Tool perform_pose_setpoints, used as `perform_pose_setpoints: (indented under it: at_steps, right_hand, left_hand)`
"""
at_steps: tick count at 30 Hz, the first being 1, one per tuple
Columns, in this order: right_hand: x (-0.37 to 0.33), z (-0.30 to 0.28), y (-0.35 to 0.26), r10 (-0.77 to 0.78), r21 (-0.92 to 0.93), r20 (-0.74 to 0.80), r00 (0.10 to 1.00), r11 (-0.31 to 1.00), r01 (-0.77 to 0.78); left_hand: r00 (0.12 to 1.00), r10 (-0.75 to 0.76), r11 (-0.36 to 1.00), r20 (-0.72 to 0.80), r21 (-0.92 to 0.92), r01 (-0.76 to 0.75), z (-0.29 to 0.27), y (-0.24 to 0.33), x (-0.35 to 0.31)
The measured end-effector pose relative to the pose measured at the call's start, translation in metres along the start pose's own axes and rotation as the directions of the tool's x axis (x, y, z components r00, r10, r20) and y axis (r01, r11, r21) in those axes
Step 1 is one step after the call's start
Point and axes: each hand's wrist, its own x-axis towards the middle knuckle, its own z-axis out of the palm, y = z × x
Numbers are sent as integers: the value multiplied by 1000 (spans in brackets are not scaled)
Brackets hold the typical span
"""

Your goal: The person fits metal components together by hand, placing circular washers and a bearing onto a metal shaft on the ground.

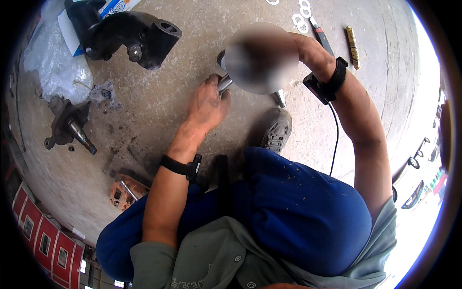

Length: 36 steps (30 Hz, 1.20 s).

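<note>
My left hand (208, 103): fingers and thumb closed on a silver metal rod (224, 84), which slants up and to the right into a round blur. My right hand (309, 49): wrist bent, fingers lost in that same blur; whether it grips anything, I cannot tell. The rod: in front of me, above the concrete floor (168, 91), its far end hidden. A dark round piece (221, 59) at the blur's left edge, near my left fingers; a shiny metal end (280, 98) at its lower edge, just beyond the toe of my dark shoe (277, 129). Far left: one heavy black casting (126, 34) with a bored end; one clear plastic bag (55, 62), crumpled, beside it; one grey metal part with a spindle (72, 126), below the bag, spindle pointing down and to the right. Near my left knee: one orange-red block (121, 191), partly covered by my leg. Beyond my right hand: white rings (299, 20), loosely grouped; one narrow dark-handled tool (324, 41); one yellowish stick (352, 47), lying apart to the right. On my wrists: a black left strap (177, 166) and a black right strap (334, 82), the latter with a thin cable (336, 130) running down from it.
</note>
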Motion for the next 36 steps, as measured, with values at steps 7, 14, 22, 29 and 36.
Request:
perform_pose_setpoints:
  at_steps: [7, 14, 22, 29, 36]
  right_hand:
    - [18, 12, 13, 1, -4, 45, 999, 1000, -1]
    - [26, 32, 44, -91, -35, -61, 994, 995, 89]
    - [21, 39, 39, -78, -85, -89, 993, 994, 70]
    - [20, 48, 44, -198, -57, -153, 968, 980, 192]
    - [13, 44, 45, -155, -61, -108, 982, 987, 149]
  left_hand:
    - [1000, -27, 998, 8, 61, 26, 0, 1, 2]
    - [991, -117, 987, 58, 120, 109, -1, 10, 9]
    - [989, -143, 976, 46, 170, 133, 5, 16, 25]
    - [974, -225, 968, 33, 123, 220, 10, 19, 31]
    - [980, -198, 971, -10, 137, 198, 13, 17, 31]
